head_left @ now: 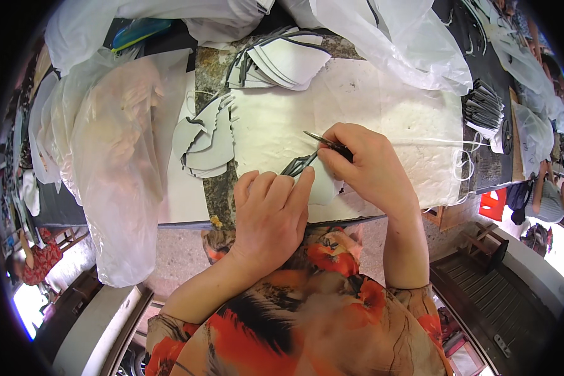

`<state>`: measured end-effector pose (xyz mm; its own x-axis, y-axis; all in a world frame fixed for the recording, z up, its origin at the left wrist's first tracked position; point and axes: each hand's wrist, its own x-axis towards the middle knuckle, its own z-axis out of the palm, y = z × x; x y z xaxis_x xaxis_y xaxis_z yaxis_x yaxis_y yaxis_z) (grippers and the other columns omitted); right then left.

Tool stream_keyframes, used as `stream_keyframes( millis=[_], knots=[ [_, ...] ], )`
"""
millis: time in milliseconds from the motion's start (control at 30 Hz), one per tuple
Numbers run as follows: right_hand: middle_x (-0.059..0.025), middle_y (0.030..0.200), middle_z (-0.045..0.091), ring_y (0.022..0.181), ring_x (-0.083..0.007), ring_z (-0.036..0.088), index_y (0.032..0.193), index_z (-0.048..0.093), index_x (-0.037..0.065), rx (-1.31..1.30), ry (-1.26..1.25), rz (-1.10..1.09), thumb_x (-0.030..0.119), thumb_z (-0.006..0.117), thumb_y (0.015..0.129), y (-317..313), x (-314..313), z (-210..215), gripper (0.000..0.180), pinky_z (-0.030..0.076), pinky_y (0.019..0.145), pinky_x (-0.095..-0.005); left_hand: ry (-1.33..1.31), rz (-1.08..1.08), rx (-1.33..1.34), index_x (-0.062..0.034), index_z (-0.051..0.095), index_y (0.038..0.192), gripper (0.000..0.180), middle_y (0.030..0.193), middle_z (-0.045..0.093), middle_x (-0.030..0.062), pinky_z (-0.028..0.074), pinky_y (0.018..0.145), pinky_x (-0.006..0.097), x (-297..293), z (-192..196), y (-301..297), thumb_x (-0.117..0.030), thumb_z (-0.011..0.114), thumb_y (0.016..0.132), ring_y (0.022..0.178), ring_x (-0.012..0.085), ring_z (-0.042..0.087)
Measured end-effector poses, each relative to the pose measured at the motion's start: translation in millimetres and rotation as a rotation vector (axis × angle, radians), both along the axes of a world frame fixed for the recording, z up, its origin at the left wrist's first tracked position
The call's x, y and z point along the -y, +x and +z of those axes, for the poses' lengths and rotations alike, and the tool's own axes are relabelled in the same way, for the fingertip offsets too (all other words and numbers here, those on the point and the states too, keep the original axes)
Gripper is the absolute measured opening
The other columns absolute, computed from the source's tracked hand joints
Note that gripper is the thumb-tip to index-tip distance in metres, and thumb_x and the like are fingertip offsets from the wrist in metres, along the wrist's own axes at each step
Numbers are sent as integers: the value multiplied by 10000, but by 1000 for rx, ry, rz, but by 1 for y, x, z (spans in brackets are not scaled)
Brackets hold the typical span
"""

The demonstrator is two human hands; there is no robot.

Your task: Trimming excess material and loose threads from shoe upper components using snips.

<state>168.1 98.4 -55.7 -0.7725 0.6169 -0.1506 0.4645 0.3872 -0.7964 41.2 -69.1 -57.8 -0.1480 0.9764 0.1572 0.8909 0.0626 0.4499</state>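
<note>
Left hand flat on one grey piece, right hand grip pinching one dark tool, two grey stacks.

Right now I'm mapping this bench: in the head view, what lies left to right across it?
Clear plastic bag → stack of grey cut pieces → left hand → right hand → dark stack of pieces.
</note>
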Motion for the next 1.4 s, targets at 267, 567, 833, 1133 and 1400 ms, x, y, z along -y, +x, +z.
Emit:
stream_keyframes(
  millis=[267,567,833,1133,1400],
  knots=[
    [-86,727,600,583,-152,587,907,625,-27,30,-59,-31,118,664,955,1,-6,-3,158,464,569,-313,-29,-10,2,-76,671,1279,428,889,488,67,407,966,463,-9,4,0,-106,675,852,886,272,528],
    [-249,910,666,858,-439,643,964,638,-19,123,-148,-136,200,645,897,-1,-8,0,229,512,768,-486,-63,-2,28,-79,684,1280,475,886,479,87,415,896,461,-17,9,0,-94,682,805,874,291,516],
    [-249,906,669,851,-446,637,969,636,-22,105,-92,-153,187,647,895,-2,-4,-3,222,515,776,-486,-39,1,84,-39,666,1310,493,899,487,104,414,860,438,-13,3,0,-68,682,818,884,304,512],
    [22,747,616,608,-39,530,995,692,12,39,-531,-276,239,691,984,19,-11,8,227,450,505,-231,-110,44,167,6,617,1332,516,983,522,110,409,931,457,-9,6,0,-63,688,825,964,320,526],
    [35,786,637,627,-35,535,1025,715,30,-17,-624,-198,214,741,925,23,-12,12,210,443,515,-209,-77,77,209,-23,590,1318,511,1123,559,141,406,971,471,-9,4,1,-68,697,821,1072,344,544]
  ],
)
